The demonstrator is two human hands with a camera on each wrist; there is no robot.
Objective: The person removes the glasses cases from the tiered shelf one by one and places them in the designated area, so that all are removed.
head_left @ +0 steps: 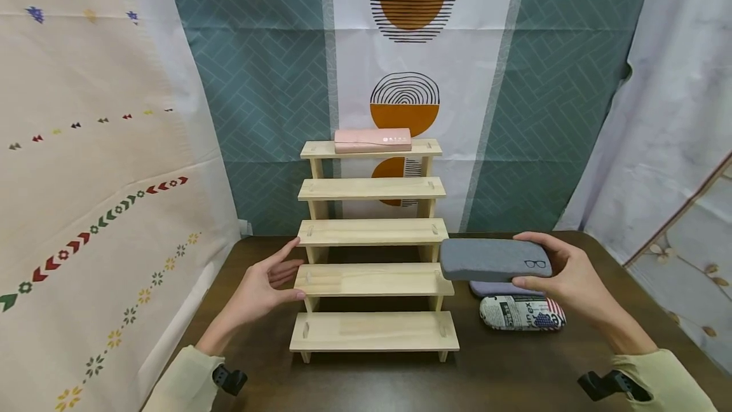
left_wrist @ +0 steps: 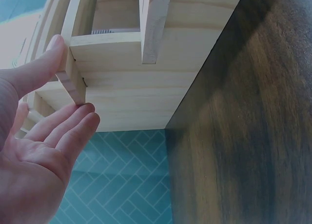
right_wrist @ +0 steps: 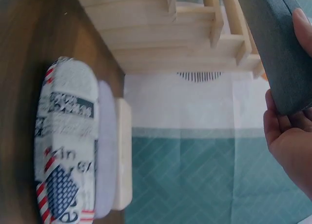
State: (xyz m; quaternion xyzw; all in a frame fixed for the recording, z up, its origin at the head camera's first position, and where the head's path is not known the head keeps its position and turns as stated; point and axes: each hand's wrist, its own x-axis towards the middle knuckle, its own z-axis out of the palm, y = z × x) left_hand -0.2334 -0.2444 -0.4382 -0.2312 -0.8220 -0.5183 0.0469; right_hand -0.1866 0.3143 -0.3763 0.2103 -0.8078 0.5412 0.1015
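In the head view my right hand (head_left: 566,269) grips a grey-blue glasses case (head_left: 492,259), thumb below and fingers over its right end. The case is raised just right of a wooden tiered shelf stand (head_left: 374,232), a small glasses drawing on its front. In the right wrist view the case (right_wrist: 278,43) tilts beside the tiers. My left hand (head_left: 260,291) pinches the left end of the second tier from the bottom, as the left wrist view shows, with the thumb and fingertips at opposite edges of the board (left_wrist: 73,82). A pink case (head_left: 373,140) lies on the top tier.
Right of the stand, on the dark wooden table (head_left: 394,386), lie a newspaper-print case (head_left: 521,313) and a lavender case (head_left: 503,288). The right wrist view also shows a cream case (right_wrist: 124,155) beyond them. A patterned cloth (head_left: 257,81) hangs behind, with curtains at both sides.
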